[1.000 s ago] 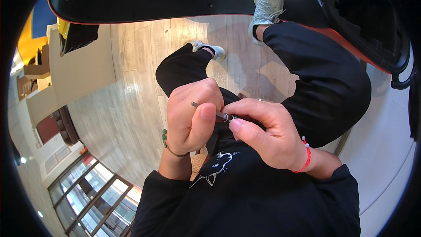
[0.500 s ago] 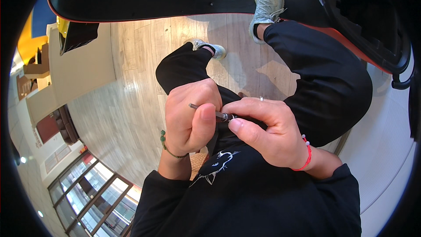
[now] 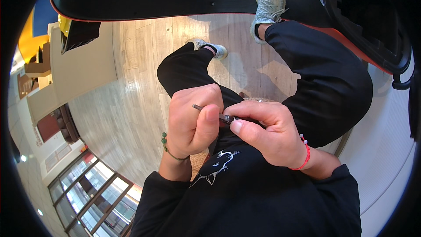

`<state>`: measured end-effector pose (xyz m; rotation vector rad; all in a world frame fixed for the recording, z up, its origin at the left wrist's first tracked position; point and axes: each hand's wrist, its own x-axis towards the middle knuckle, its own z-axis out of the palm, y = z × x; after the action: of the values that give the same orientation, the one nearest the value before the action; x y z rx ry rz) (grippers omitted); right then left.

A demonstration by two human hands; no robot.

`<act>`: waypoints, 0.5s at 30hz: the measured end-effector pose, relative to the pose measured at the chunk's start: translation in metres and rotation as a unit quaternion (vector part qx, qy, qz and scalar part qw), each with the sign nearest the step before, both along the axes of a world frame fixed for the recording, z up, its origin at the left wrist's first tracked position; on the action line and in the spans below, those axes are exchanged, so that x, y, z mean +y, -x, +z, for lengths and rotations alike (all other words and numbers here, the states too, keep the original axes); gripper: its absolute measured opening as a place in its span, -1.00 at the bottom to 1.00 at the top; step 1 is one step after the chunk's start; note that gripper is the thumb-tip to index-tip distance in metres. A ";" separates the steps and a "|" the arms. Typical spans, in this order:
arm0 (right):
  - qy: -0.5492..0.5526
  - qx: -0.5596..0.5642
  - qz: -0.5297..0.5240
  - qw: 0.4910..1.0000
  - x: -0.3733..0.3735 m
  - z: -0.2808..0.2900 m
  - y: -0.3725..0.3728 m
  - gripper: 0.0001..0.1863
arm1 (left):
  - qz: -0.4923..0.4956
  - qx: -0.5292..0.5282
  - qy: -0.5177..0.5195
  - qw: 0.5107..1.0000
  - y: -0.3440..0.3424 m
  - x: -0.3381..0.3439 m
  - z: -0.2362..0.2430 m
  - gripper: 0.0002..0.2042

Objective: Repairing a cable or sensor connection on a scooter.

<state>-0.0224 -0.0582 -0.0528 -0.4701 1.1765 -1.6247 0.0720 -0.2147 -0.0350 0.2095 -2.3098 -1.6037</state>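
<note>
I hold a slim, dark metal rod in front of my black cloth shirt.
My left hand is curled around the rod, its tip jutting out far-left past my thumb; my right hand pinches the black, silver-banded end piece between thumb and forefinger.

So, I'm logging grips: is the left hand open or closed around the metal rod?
Closed: the left hand is curled like a fist, thumb across the metal rod, which shows on both sides of it.
</note>
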 end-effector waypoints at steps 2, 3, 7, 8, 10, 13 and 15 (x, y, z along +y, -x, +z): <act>0.001 0.001 0.000 1.000 0.001 -0.002 -0.001 -0.77 | -0.001 -0.010 -0.001 1.000 0.000 0.000 -0.002 -0.70; -0.004 -0.006 0.001 1.000 0.002 -0.002 -0.001 -0.77 | -0.003 -0.014 -0.002 1.000 0.000 0.000 -0.002 -0.70; -0.016 -0.049 0.024 0.998 0.002 0.004 0.001 -0.76 | -0.011 -0.041 0.018 0.999 0.000 -0.001 0.004 -0.70; -0.016 -0.049 0.024 0.998 0.002 0.005 0.001 -0.76 | -0.011 -0.041 0.018 0.999 -0.001 -0.002 0.005 -0.70; -0.014 -0.071 0.054 0.996 0.003 0.008 0.002 -0.76 | -0.015 -0.047 -0.006 0.999 -0.001 -0.002 0.006 -0.69; -0.031 -0.104 0.054 0.993 0.002 0.011 0.000 -0.75 | -0.023 -0.059 -0.025 0.998 -0.004 -0.003 0.004 -0.54; -0.028 -0.103 0.065 0.992 0.004 0.010 0.000 -0.75 | -0.020 -0.065 -0.038 0.997 -0.005 -0.002 0.005 -0.53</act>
<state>-0.0228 -0.0547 -0.0432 -0.3270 1.0129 -1.4870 0.0772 -0.2170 -0.0302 0.2954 -2.3641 -1.7476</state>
